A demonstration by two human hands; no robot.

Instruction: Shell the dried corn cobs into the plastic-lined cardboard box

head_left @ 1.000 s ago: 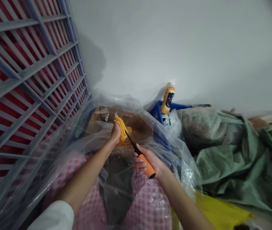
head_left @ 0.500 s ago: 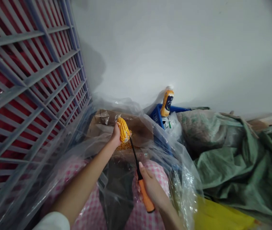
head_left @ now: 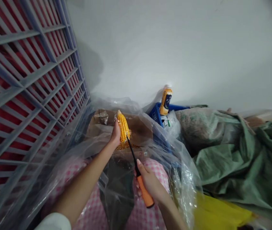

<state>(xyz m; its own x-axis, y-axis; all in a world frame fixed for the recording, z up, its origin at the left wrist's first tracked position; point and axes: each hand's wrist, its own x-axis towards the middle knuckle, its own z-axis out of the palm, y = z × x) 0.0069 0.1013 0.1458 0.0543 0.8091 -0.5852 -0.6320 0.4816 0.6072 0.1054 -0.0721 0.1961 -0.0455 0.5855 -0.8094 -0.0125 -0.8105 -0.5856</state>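
My left hand (head_left: 116, 133) is wrapped round an ear of corn (head_left: 123, 126), which stands tilted with its narrow end up. In my right hand (head_left: 149, 179) is a screwdriver (head_left: 145, 193) with an orange handle and a black shaft. The shaft's tip touches or nearly touches the lower right side of the corn; contact is hard to make out. Below the ear, loose corn kernels (head_left: 123, 146) lie in a cardboard box (head_left: 140, 127). A clear plastic sheet (head_left: 159, 140) surrounds the box and drapes over my legs.
A purple-grey plastic crate (head_left: 34, 75) with red contents rises on the left. A blue basket (head_left: 158, 116) holds a yellow bottle (head_left: 166, 100) by the white wall. On the right are a stuffed sack (head_left: 198, 124), green cloth (head_left: 236, 163) and a yellow sheet (head_left: 219, 212).
The ear of corn has turned in my left hand, showing more of its length and its pointed end. The screwdriver's tip has shifted slightly up and left onto the corn's side.
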